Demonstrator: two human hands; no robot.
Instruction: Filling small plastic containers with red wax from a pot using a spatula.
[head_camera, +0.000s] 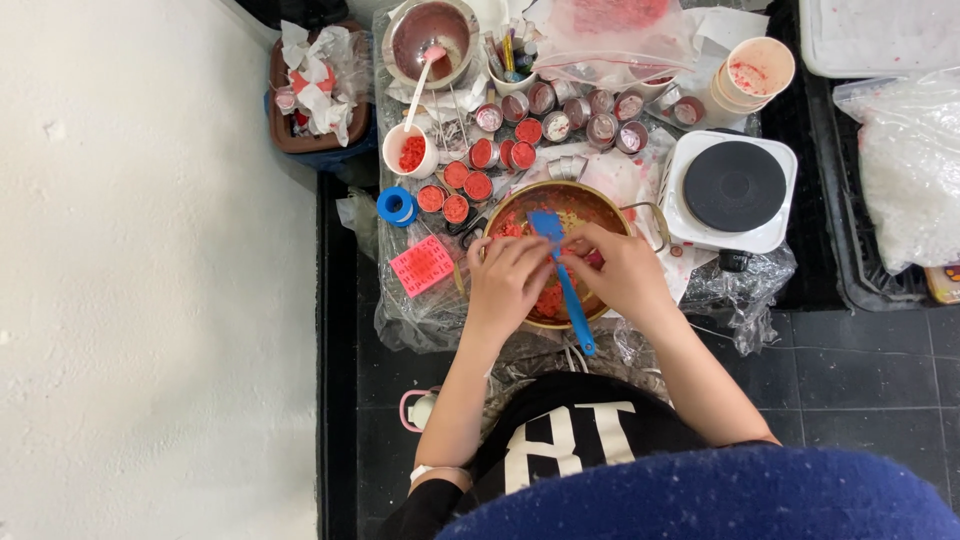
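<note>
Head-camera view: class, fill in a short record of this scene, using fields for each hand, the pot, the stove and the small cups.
left hand: over the pot, fingers meeting the right hand's
right hand: over the pot, beside the blue spatula
pot: metal, red bits inside, on a plastic-covered table
spatula: lies across the pot, handle toward the person
hot plate: right of the pot, nothing on it
small cups: many round ones beyond the pot, some with red filling
pink mould: left of the pot
</note>
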